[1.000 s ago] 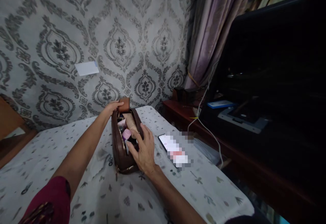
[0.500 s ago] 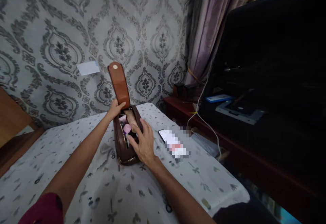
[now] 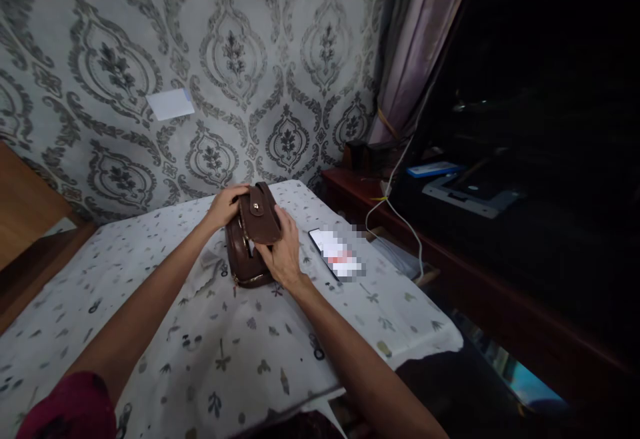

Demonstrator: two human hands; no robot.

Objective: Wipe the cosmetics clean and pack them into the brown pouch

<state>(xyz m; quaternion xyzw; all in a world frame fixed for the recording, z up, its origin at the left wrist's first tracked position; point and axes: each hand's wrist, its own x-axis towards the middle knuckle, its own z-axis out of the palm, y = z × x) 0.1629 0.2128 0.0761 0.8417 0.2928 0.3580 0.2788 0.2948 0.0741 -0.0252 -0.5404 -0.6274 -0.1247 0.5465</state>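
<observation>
A brown leather bag [image 3: 247, 264] with a gold zip lies on the patterned white cloth [image 3: 240, 352]. Its flap [image 3: 260, 222], with a round snap, is folded down over the top, and a gap shows at the zip below it. My left hand [image 3: 227, 206] grips the far left side of the bag near the flap. On the right, my right hand [image 3: 285, 249] has its thumb at the flap's lower edge and its fingers along the bag's right side. The bag's contents are mostly hidden.
A phone [image 3: 330, 252] with a lit, blurred screen lies right of the bag. Beyond it are a white cable [image 3: 407, 239] and a dark red table edge [image 3: 350, 189]. A wallpapered wall with a white switch plate [image 3: 170, 104] stands behind.
The upright brown flap has come down over the bag's opening, covering the pink and purple items. Both hands have closed around the bag's sides. The camera view has shifted slightly.
</observation>
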